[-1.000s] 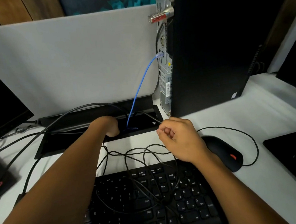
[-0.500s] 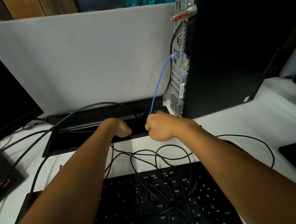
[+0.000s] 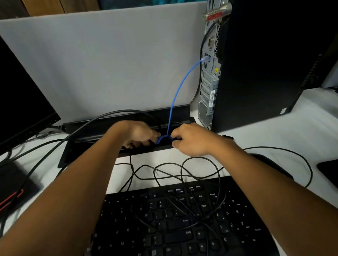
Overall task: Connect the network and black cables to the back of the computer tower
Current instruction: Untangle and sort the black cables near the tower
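Note:
The black computer tower [image 3: 260,61] stands at the right, its grey back panel [image 3: 210,78] facing left. A blue network cable [image 3: 178,92] is plugged into that panel and arcs down into the open black cable tray [image 3: 87,144] at the desk's back. Both hands meet at the tray opening. My left hand [image 3: 137,135] reaches into the tray, fingers around the blue cable's loop. My right hand [image 3: 190,139] pinches the same loop from the right. A black cable [image 3: 203,48] hangs along the tower's back panel.
A black keyboard [image 3: 173,226] lies under my forearms with thin black cables [image 3: 184,171] tangled over it. A black mouse [image 3: 270,165] sits behind my right forearm. A dark monitor [image 3: 5,92] stands at the left, a white partition [image 3: 105,59] behind the tray.
My right hand left the thin cable by the mouse, moved up-left to the tray and closed on the blue cable. My left hand stayed in the tray. The view shifted left.

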`<act>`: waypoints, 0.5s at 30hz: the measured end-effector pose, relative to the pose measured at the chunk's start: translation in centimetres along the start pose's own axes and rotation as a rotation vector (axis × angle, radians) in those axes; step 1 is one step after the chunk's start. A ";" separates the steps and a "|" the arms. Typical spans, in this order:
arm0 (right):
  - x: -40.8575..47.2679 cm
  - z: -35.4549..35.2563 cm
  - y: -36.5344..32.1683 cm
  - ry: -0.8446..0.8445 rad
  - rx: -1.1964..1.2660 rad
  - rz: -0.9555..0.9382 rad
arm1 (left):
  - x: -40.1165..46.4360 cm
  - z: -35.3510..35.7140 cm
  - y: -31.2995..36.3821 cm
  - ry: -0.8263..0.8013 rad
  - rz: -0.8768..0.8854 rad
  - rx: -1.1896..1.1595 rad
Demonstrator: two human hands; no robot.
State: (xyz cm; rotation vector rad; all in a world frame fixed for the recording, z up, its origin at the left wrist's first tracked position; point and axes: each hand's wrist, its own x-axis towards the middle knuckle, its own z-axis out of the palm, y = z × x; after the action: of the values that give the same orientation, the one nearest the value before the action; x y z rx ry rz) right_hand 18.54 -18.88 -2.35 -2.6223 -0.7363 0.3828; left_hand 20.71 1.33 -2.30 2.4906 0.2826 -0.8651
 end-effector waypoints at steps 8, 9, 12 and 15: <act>-5.6 -0.7 0.4 0.156 0.165 -0.050 | -7.5 1.8 -0.8 0.329 0.147 0.315; -6.4 -0.6 0.8 0.169 0.152 -0.054 | -7.8 2.6 -1.5 0.370 0.197 0.320; -9.0 0.0 1.8 0.215 0.084 -0.078 | -9.1 4.9 -3.9 0.510 0.341 0.339; -11.4 0.6 2.5 0.208 0.022 -0.077 | -10.4 6.9 -5.7 0.592 0.411 0.229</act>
State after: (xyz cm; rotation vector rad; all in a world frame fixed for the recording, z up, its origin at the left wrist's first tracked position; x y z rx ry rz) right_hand 10.00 -26.91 -2.27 -2.5546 -0.7542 0.0928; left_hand 7.04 2.37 -2.66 2.8216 -0.1490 0.0174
